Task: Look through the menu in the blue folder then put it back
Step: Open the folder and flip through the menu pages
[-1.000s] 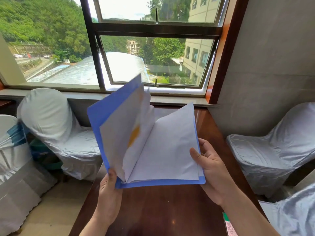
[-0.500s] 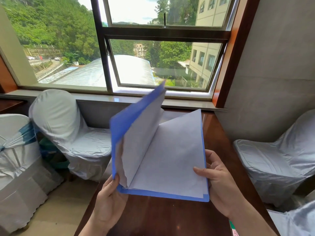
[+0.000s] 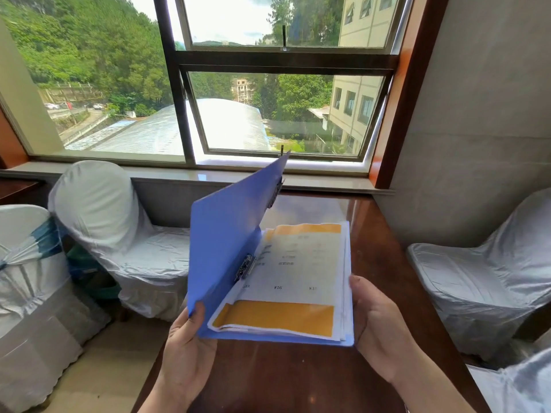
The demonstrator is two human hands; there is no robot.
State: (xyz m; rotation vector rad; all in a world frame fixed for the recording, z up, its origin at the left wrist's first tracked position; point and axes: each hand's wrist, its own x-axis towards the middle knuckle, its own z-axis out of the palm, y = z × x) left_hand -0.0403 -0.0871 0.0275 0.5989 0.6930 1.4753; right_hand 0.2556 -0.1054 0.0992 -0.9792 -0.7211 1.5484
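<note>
I hold a blue folder (image 3: 222, 242) above the dark wooden table (image 3: 372, 234). Its front cover stands half raised on the left, showing its blue outer side. My left hand (image 3: 186, 350) grips the cover's lower left corner, thumb on the outside. Inside lies the menu (image 3: 293, 278), a stack of white pages with orange bands at top and bottom and faint prices. A metal clip (image 3: 245, 267) sits at the spine. My right hand (image 3: 377, 326) supports the folder's right edge and back cover from below.
White-covered chairs stand on the left (image 3: 98, 222), far left (image 3: 26, 263) and right (image 3: 489, 272) of the table. A window sill (image 3: 167, 174) and a large window lie beyond the table's far end. A grey wall is on the right.
The lifted pages have dropped back onto the stack, so the printed top page with orange bands shows. The front cover swung further over to the right, towards the pages. The view has shifted to the left.
</note>
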